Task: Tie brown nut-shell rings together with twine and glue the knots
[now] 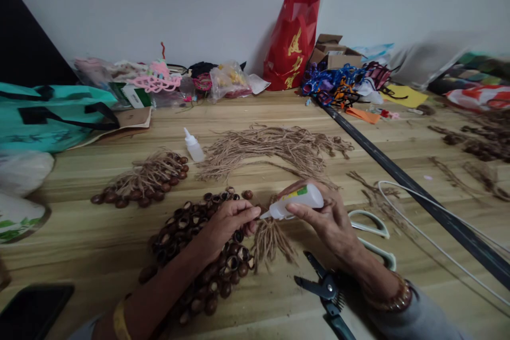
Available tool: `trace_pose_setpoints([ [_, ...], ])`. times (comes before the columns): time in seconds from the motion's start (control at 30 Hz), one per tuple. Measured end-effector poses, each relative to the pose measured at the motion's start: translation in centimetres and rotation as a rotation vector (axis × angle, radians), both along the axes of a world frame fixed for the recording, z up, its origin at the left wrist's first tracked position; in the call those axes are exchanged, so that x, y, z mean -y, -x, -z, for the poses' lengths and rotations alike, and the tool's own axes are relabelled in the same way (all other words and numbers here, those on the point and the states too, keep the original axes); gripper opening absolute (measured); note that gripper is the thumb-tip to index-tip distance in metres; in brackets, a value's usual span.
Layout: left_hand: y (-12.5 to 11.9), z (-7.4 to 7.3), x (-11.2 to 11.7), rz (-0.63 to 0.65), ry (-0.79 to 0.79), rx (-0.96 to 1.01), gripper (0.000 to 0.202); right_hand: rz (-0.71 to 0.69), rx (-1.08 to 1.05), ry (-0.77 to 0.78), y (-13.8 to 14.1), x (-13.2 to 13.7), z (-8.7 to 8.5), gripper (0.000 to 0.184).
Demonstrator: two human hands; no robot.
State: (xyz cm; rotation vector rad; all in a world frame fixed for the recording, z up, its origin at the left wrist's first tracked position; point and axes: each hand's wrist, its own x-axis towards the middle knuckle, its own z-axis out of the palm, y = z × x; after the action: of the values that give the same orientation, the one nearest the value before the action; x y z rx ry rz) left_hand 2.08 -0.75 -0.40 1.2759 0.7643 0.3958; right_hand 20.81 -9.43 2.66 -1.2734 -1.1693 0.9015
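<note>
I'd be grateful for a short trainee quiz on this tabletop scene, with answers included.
1. Which hand holds the white glue bottle?
2. True or false: the white-handled scissors lie nearer the right hand than the left hand.
3. Fill in the blank: the bottle's nozzle points toward the ____ hand.

Key: 1. right; 2. true; 3. left.

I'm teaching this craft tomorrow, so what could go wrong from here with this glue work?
The nozzle of the white glue bottle, held in the right hand, points at the left hand's fingertips, so glue could get on skin. A drip might also land on the loose twine tassel below or the hollow brown seed shells, possibly sticking them together.
</note>
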Motion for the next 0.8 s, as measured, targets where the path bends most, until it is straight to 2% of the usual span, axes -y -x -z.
trace_pose_setpoints([
  [0.37,0.10,0.08,0.04,-0.003,0.025,0.030,0.027,0.010,-0.070,0.008,-0.21,-0.03,0.28,0.019],
  [0.53,0.05,0.10,0.04,0.007,0.025,0.036,0.028,0.043,-0.113,-0.052,-0.28,-0.22,0.50,0.016],
  [0.8,0.16,0.22,0.01,0.001,0.045,0.038,0.028,-0.013,-0.163,-0.007,-0.17,-0.22,0.65,0.021],
])
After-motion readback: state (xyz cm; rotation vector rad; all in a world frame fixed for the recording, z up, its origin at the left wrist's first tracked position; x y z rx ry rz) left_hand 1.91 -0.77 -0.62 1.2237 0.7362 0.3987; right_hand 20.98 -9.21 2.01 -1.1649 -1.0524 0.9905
